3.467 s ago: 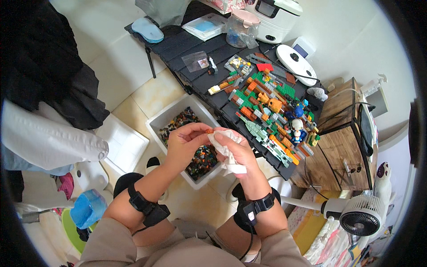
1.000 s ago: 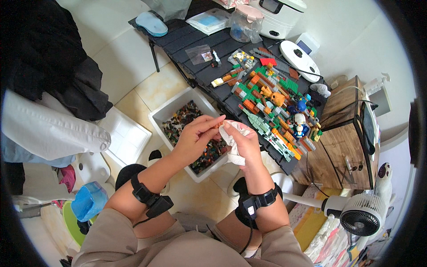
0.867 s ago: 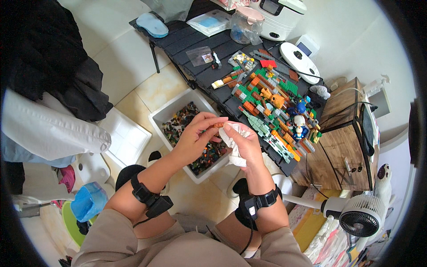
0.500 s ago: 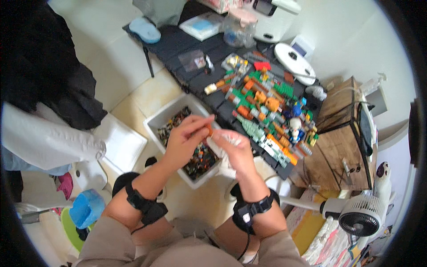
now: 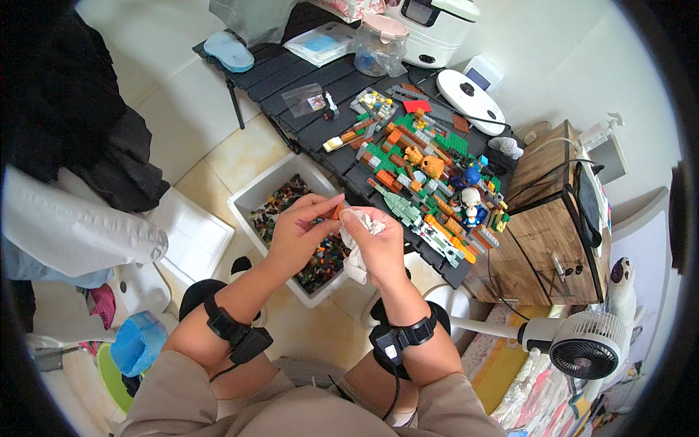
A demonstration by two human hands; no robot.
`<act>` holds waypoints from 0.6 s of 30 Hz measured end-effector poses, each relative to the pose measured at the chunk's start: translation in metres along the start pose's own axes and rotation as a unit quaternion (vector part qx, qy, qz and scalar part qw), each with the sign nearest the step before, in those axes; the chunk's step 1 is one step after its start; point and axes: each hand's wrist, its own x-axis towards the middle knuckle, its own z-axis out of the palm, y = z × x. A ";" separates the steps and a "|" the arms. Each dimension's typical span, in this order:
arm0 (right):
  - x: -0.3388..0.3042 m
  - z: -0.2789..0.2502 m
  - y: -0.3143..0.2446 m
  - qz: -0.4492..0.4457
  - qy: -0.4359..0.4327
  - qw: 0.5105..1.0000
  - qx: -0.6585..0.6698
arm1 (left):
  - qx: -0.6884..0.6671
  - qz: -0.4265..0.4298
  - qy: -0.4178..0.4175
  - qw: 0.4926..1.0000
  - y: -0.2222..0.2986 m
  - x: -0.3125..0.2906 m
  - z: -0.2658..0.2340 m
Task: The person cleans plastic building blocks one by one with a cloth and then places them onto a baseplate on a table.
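Note:
My left hand (image 5: 300, 234) pinches a small orange brick (image 5: 335, 213) between thumb and fingers, right against the cloth. My right hand (image 5: 380, 246) grips a crumpled white cloth (image 5: 355, 240) that hangs down below the palm. Both hands meet above a white box (image 5: 256, 195) filled with small dark loose bricks. Black bands sit on both wrists.
A black slatted table (image 5: 291, 80) beyond the box carries many coloured bricks, figures and a clear bag. A wooden cabinet (image 5: 547, 218) stands at the right, a white fan (image 5: 582, 349) lower right. A white lid (image 5: 182, 237) lies left of the box, dark clothes farther left.
The hands stayed together over the box, working the cloth around the brick. The left hand's fingers shifted, and the orange brick now shows at the cloth's edge. The camera view swayed slightly.

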 end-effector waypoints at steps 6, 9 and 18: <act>-0.003 -0.003 -0.010 0.043 0.002 0.998 0.035 | -0.051 -0.055 0.023 0.997 0.003 0.001 -0.001; -0.003 -0.012 -0.019 0.178 -0.008 0.977 0.115 | -0.058 -0.075 0.018 0.995 0.006 0.001 -0.001; -0.003 -0.010 -0.017 0.135 -0.050 0.989 0.033 | -0.006 -0.076 0.014 0.997 0.002 -0.004 0.001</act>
